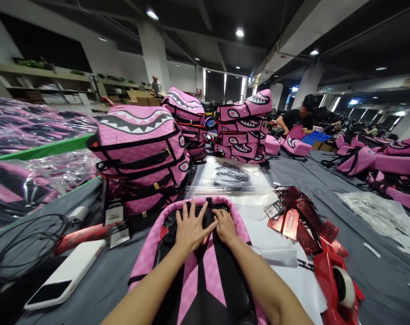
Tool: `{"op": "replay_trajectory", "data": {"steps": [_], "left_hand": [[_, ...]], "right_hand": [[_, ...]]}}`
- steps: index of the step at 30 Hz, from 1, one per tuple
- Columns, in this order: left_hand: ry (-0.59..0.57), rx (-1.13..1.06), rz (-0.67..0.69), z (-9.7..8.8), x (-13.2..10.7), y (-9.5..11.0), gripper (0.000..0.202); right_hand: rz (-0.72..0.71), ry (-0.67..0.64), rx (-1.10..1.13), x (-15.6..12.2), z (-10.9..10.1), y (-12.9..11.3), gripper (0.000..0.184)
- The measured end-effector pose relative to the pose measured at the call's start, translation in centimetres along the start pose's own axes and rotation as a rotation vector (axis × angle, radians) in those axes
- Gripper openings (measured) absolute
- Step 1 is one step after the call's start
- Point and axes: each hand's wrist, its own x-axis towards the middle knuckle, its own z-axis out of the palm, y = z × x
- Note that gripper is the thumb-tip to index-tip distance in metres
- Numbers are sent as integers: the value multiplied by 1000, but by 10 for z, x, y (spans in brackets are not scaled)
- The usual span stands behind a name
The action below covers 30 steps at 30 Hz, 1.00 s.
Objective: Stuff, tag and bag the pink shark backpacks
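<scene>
Left hand (190,230): fingers spread, flat on backpack (147,255).
Right hand (226,225): fingers together, pressing down.
Risk: slick plastic bag (259,225) beneath may let it slide.

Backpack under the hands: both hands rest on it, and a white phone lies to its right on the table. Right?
No. The head view shows the white phone lying to the left of the backpack, not the right. The left hand and right hand do rest on it.
</scene>
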Motion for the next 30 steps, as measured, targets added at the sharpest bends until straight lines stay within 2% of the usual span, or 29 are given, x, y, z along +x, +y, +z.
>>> {"op": "replay_trajectory", "data": {"steps": [3,5,8,12,16,19,22,26,30], "left_hand": [[-56,-19,-31,28,7,2,80],[-71,-44,-24,42,4,1,80],[-26,-62,-29,54,-1,-4,79],[56,-90,-21,65,-2,-10,81],[91,-97,-8,76,-2,-13,85],[91,-97,-18,76,-2,-14,85],[66,-108,-19,72,-3,-13,84],[38,-125,-23,68,-2,-13,85],[59,-125,-30,70,0,-11,85]], "right_hand": [[82,172,32,18,-20,21,43],[168,211,25,41,-36,45,43],[226,65,-15,81,-48,87,29],[260,-71,-87,126,-33,120,21],[230,-77,-114,144,-3,125,14],[242,-82,-105,138,16,123,17],[306,-92,-114,131,24,123,15],[305,-119,-118,145,7,123,17],[209,-90,-113,177,-36,118,21]]}}
